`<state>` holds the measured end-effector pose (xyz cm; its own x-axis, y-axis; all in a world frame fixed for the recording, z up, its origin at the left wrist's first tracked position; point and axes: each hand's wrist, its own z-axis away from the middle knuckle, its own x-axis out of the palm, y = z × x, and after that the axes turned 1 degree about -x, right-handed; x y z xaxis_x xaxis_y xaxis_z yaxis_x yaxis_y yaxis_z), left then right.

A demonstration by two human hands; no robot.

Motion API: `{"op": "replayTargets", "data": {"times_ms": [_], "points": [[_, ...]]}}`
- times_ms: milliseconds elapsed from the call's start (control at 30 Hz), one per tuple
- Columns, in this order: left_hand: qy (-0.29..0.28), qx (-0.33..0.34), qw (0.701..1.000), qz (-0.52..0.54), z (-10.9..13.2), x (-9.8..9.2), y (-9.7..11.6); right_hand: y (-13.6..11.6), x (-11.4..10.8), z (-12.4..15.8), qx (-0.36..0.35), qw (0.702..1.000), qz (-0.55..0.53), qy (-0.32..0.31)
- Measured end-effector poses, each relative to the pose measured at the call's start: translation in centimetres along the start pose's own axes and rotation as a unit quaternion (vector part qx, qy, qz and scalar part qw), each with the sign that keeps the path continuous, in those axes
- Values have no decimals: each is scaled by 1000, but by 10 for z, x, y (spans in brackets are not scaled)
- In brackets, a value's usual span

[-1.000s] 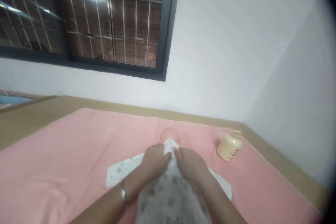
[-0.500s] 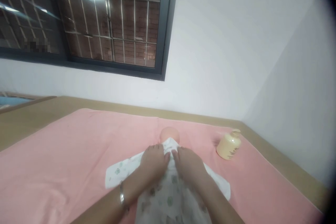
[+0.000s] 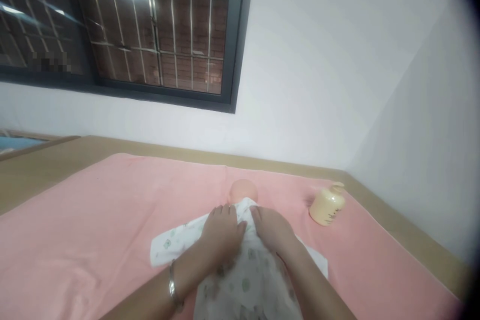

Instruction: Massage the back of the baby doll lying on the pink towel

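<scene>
A baby doll lies on a pink towel (image 3: 93, 220), and only the top of its head (image 3: 243, 191) shows. A white garment with small green prints (image 3: 245, 280) covers its body. My left hand (image 3: 221, 232), with a bracelet on the wrist, lies on the cloth at the doll's chest, fingers curled into the fabric. My right hand (image 3: 273, 230) rests just beside it on the cloth, fingers bent and pressed down near the neckline. The fingertips of both hands nearly meet below the doll's head.
A cream pump bottle (image 3: 327, 206) lies on its side on the towel to the right of the doll. The towel covers a tan surface (image 3: 45, 165) set against a white wall, under a barred window (image 3: 150, 35). A wall corner stands at the right.
Both hands have shifted slightly on the garment, and the left hand's fingers have closed in a little over the cloth. The doll and the bottle have stayed in place.
</scene>
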<state>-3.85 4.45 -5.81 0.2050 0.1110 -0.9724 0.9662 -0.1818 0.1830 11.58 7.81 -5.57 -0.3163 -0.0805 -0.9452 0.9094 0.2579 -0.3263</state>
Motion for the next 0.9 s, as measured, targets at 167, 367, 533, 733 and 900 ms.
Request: {"op": "replayTargets", "data": {"times_ms": [167, 367, 533, 733, 900], "points": [[2, 10, 992, 123, -11, 2, -13, -11, -3, 21, -48, 997, 53, 23], [24, 7, 999, -26, 0, 7, 3, -2, -2, 4, -12, 1000, 6, 11], [15, 12, 996, -91, 9, 6, 13, 8, -4, -3, -46, 998, -48, -16], [-8, -24, 995, 93, -16, 8, -16, -4, -9, 20, -105, 993, 49, 15], [5, -15, 998, 65, -10, 8, -8, 0, -6, 6, -45, 999, 31, -3]]}}
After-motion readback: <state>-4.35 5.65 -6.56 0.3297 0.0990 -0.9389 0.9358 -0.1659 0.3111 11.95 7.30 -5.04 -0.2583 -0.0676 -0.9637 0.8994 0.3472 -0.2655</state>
